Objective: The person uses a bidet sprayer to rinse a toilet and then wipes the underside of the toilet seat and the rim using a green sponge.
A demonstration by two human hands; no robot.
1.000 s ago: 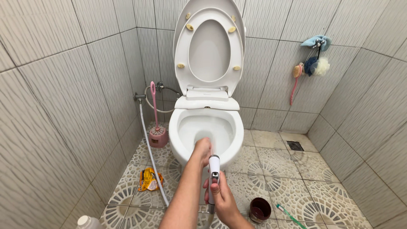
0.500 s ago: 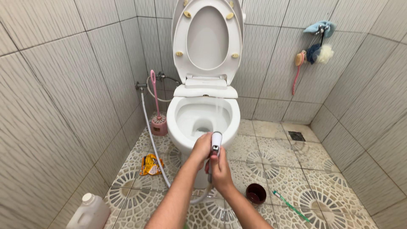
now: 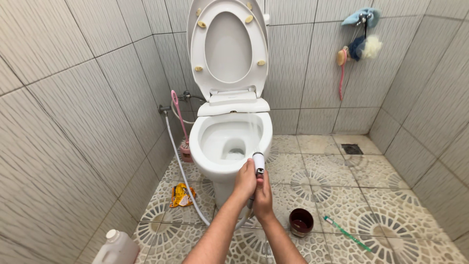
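Both my hands grip a white bidet sprayer (image 3: 258,161) just in front of the white toilet bowl (image 3: 210,164). My left hand (image 3: 244,180) wraps its left side and my right hand (image 3: 264,191) holds it from below. A thin stream of water arcs from the nozzle into the bowl's right rear. The seat and lid (image 3: 228,49) stand raised against the wall. The sprayer's white hose (image 3: 183,173) runs from a wall valve down across the floor to my hands.
A pink toilet brush in its holder (image 3: 183,142) stands left of the bowl. On the patterned floor lie an orange wrapper (image 3: 181,194), a dark red cup (image 3: 301,222), a green toothbrush (image 3: 348,234) and a white jug (image 3: 117,249). A floor drain (image 3: 352,148) is at right rear.
My hands have risen with the sprayer toward the bowl's right rim, and my left hand has closed beside the right. The view has pulled back and shifted left.
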